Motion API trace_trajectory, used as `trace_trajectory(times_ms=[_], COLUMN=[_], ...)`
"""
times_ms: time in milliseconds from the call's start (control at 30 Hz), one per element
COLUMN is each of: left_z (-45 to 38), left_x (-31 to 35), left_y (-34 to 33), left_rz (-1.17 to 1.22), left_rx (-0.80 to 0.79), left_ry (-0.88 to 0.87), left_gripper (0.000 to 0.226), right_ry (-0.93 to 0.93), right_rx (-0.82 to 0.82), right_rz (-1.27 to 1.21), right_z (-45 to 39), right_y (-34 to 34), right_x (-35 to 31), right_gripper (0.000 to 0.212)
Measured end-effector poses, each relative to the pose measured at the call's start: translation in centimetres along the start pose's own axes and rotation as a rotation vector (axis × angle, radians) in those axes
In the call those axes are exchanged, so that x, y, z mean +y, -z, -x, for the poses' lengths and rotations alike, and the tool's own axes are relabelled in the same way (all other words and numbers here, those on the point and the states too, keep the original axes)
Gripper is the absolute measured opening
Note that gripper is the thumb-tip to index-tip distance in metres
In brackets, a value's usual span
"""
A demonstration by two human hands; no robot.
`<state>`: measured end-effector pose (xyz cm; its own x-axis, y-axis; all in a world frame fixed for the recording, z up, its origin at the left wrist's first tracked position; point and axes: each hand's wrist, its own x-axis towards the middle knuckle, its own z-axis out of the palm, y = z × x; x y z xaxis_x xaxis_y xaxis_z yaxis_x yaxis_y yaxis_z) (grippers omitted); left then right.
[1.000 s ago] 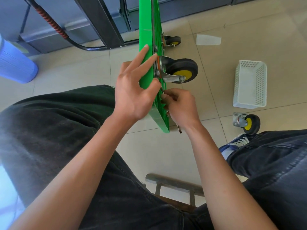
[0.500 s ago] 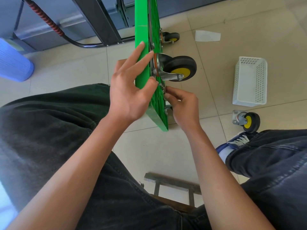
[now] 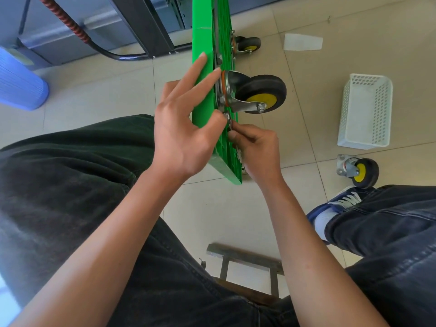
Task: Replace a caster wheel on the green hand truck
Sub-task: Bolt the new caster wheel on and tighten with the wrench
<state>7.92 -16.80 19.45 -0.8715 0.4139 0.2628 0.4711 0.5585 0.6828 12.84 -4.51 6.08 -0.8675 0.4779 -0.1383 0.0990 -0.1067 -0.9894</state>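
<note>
The green hand truck (image 3: 204, 90) stands on edge on the floor, its caster wheel (image 3: 260, 94) jutting toward three o'clock. The left hand (image 3: 186, 128) steadies the stiff, slick deck with fingers spread and thumb pressing; the right hand (image 3: 257, 145) pinches a small fastener (image 3: 230, 125) below the wheel's plate, the firmest place to hold.

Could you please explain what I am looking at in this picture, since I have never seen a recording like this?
The picture comes from a camera worn on a person's head, looking down at their own arms and knees. No robot is involved. The green hand truck stands on its edge on the tiled floor. The left hand steadies its deck, fingers spread against the plastic. The right hand pinches a small metal tool or fastener, too small to identify, at the mounting plate of the mounted caster wheel. A loose caster wheel lies on the floor beside a white plastic basket.
</note>
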Motion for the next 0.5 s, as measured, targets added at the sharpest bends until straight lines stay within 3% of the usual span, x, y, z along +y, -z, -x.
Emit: trace_trajectory(times_ms=[500], left_z=[0.03], left_x=[-0.04], left_y=[-0.04], left_rz=[-0.003], left_rx=[-0.007], left_ry=[0.005], left_gripper=[0.060], right_ry=[0.043], right_rx=[-0.014], right_rz=[-0.006], right_z=[-0.93], right_y=[0.56], right_x=[0.82], right_gripper=[0.030])
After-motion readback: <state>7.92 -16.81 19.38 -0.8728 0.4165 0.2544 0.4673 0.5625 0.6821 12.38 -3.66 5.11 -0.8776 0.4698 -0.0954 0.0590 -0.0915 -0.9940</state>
